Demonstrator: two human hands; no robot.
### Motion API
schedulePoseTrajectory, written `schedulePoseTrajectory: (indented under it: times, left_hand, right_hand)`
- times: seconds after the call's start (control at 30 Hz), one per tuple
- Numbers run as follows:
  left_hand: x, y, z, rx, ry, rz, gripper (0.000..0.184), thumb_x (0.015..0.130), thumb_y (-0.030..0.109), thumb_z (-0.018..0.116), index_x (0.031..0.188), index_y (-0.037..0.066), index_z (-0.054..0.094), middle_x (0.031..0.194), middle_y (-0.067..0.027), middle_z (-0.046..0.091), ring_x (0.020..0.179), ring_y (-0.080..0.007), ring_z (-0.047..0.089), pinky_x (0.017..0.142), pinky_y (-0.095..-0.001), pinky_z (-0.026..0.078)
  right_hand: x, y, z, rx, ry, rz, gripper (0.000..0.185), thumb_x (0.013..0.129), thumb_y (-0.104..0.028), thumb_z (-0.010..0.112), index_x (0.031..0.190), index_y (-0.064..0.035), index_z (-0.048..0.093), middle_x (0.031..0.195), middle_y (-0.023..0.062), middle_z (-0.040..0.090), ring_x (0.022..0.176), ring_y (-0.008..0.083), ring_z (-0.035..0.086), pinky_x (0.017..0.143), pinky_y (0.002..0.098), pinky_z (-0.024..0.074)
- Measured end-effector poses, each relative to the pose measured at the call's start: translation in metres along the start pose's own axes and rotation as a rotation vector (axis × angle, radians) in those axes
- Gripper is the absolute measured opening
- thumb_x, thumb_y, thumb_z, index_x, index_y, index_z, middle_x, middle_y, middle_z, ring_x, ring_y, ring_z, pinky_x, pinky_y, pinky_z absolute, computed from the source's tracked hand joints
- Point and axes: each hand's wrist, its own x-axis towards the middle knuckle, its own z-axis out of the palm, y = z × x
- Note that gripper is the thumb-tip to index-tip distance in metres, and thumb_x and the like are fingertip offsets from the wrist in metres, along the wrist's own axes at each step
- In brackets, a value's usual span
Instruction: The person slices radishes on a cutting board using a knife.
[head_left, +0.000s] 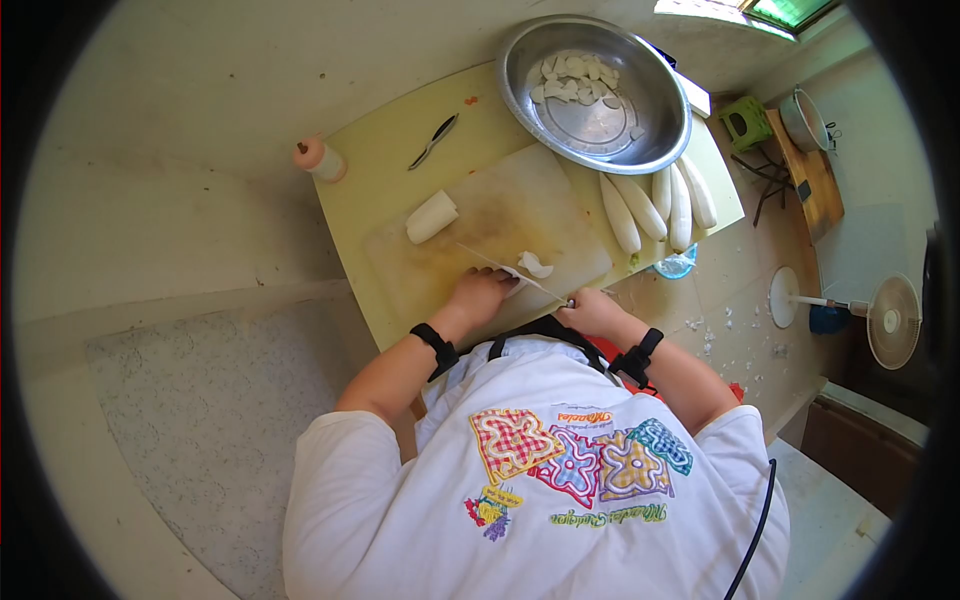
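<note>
My right hand [592, 313] is closed round the handle of a kitchen knife [535, 284], whose thin blade slants across the cutting board [560, 200] toward the upper left. Just left of the blade, my left hand [482, 295] has its fingers curled over a piece of white radish [515, 286], mostly hidden under them. Some cut white slices [536, 265] lie right beyond the blade. Farther up the board rests a thick peeled radish chunk [432, 217].
A steel basin [515, 110] with white slices stands at the table's back right. Several peeled white radishes [620, 215] lie beside it. A peeler [433, 141] and a pink-capped bottle [320, 158] are at the left. A fan [892, 318] stands to the right.
</note>
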Motion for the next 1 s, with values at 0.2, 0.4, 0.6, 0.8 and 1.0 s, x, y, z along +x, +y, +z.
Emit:
schedulePoseTrajectory:
  times: [0.2, 0.4, 0.6, 0.8, 1.0]
  left_hand:
    - [-0.001, 0.000, 0.001, -0.020, 0.041, -0.001, 0.044, 0.079, 0.016, 0.066, 0.123, 0.020, 0.068, 0.123, -0.0038, 0.065, 0.109, -0.0273, 0.062, 0.092, -0.0427, 0.049]
    - [0.000, 0.000, 0.000, -0.025, 0.009, -0.012, 0.045, 0.079, 0.016, 0.066, 0.124, 0.021, 0.067, 0.125, -0.0038, 0.064, 0.112, -0.0278, 0.061, 0.095, -0.0437, 0.048]
    - [0.000, -0.001, 0.002, -0.061, 0.038, -0.010, 0.046, 0.079, 0.016, 0.067, 0.124, 0.022, 0.068, 0.125, -0.0034, 0.064, 0.115, -0.0278, 0.060, 0.095, -0.0439, 0.048]
    - [0.001, -0.002, 0.003, -0.072, 0.010, -0.026, 0.047, 0.078, 0.015, 0.067, 0.124, 0.022, 0.067, 0.127, -0.0039, 0.063, 0.115, -0.0281, 0.059, 0.096, -0.0442, 0.047]
    - [0.000, 0.000, 0.001, -0.096, 0.021, -0.036, 0.047, 0.078, 0.015, 0.067, 0.124, 0.022, 0.067, 0.126, -0.0043, 0.064, 0.115, -0.0284, 0.059, 0.096, -0.0446, 0.047]
  right_hand:
    - [0.005, 0.001, 0.002, 0.002, -0.011, 0.031, 0.036, 0.083, -0.027, 0.058, 0.099, 0.0037, 0.070, 0.092, 0.0307, 0.068, 0.090, 0.0456, 0.066, 0.084, 0.0470, 0.0530]
    - [0.013, 0.017, 0.012, 0.025, 0.042, -0.037, 0.035, 0.083, -0.026, 0.058, 0.096, 0.0042, 0.071, 0.091, 0.0307, 0.068, 0.088, 0.0456, 0.067, 0.083, 0.0470, 0.0531]
    - [0.019, 0.021, 0.014, -0.013, 0.036, -0.003, 0.037, 0.082, -0.027, 0.059, 0.091, 0.0075, 0.070, 0.088, 0.0317, 0.068, 0.085, 0.0455, 0.067, 0.082, 0.0470, 0.0535]
    - [0.019, 0.019, 0.012, -0.023, 0.028, 0.007, 0.038, 0.082, -0.028, 0.059, 0.090, 0.0082, 0.070, 0.087, 0.0319, 0.068, 0.085, 0.0450, 0.068, 0.082, 0.0468, 0.0535]
    - [0.019, 0.012, 0.010, -0.045, 0.015, 0.036, 0.038, 0.081, -0.027, 0.059, 0.090, 0.0080, 0.070, 0.087, 0.0317, 0.068, 0.085, 0.0455, 0.067, 0.082, 0.0468, 0.0535]
